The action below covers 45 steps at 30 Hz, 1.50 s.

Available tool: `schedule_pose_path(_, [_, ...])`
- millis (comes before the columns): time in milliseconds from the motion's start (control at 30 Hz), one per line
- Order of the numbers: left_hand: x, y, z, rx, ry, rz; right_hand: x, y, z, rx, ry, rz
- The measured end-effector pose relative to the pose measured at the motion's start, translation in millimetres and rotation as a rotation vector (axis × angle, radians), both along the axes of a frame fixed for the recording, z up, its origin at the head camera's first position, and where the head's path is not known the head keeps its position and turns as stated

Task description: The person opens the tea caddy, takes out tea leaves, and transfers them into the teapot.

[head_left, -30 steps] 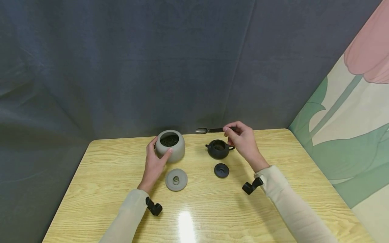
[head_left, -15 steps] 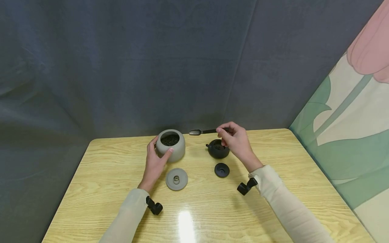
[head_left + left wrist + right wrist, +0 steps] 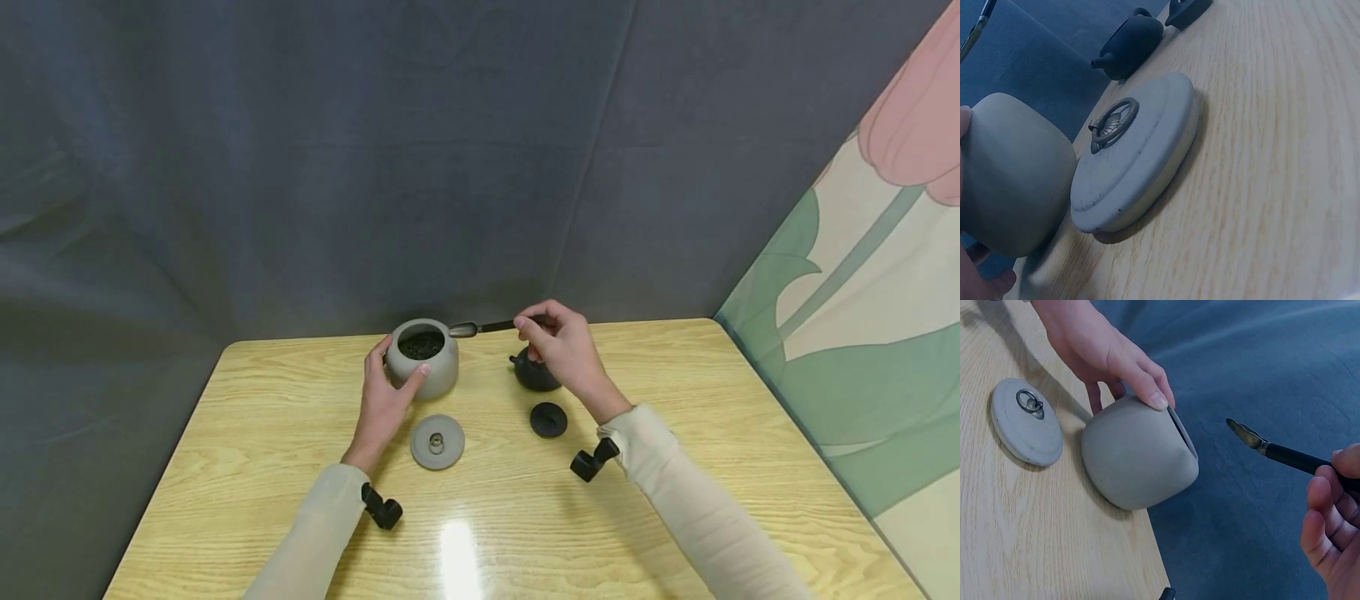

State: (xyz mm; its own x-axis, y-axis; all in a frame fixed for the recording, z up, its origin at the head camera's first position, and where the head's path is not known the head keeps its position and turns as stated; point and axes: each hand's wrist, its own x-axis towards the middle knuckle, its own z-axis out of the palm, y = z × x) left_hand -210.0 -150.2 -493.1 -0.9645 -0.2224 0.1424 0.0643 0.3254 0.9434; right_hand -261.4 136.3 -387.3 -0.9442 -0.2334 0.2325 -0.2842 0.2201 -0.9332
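Note:
My left hand holds a grey jar by its side, thumb near the rim and fingers round the far left. Dark tea leaves show inside the jar's mouth. Between thumb and fingertips, my right hand pinches the black handle of a small metal-tipped tea scoop. The scoop lies roughly level, its tip pointing left toward the jar's rim; the right wrist view shows a gap between them. Below the right hand stands a black teapot, its right side and opening hidden by that hand.
The jar's grey lid, with a metal ring on top, lies in front of the jar. A round black lid lies in front of the teapot. Behind the wooden table hangs a dark curtain.
My right hand has moved left with the tea scoop, from beyond the teapot's right side to over it, bringing the scoop's tip close to the jar. The left hand and jar have hardly moved.

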Motion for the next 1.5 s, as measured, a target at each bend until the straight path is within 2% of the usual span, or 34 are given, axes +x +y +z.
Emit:
schedule_pose_path(433, [-1.5,-1.5,-1.2,0.004,-0.009,-0.002,-0.7,-24.2,4.3,0.04,0.054,0.061])
schedule_pose_path(567, [-1.2,-1.7,-0.7,0.016,-0.012,-0.009,-1.8,-31.4,4.2,0.089,0.079,0.07])
schedule_pose_path(867, [-1.0,-2.3,-0.7,0.015,-0.021,-0.008,-3.9,-46.2,5.3,0.239,0.202,0.089])
schedule_pose_path(1067, [-0.6,-2.6,0.1,0.013,-0.014,0.0,-7.5,-59.5,4.4,0.385,0.355,0.113])
schedule_pose_path(1267, [-1.1,-2.4,-0.1,0.008,-0.013,-0.001,-7.6,-72.5,3.6,0.57,0.577,0.131])
schedule_pose_path(1500, [-1.4,-1.8,-0.2,-0.006,-0.014,-0.003,-10.1,-81.9,3.1,0.72,0.813,0.164])
